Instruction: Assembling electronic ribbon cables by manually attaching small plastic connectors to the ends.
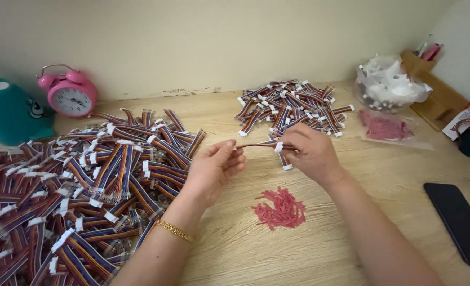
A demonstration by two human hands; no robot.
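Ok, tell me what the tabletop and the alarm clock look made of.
Tabletop: pale wood or wood-look laminate, matt, with visible grain streaks. Alarm clock: glossy pink casing with highlights on its bells, probably painted metal or plastic; the look leaves it open.

Wooden table (320,249): left hand (214,167) and right hand (312,151) holding 1 ribbon cable (261,144) between 2 cable piles, large pile (81,190) left, small pile (293,108) behind, red ties (281,209) near.

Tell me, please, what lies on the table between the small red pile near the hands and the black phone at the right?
In the head view, only the person's right forearm crosses between the red pile and the black phone; otherwise bare wooden table.
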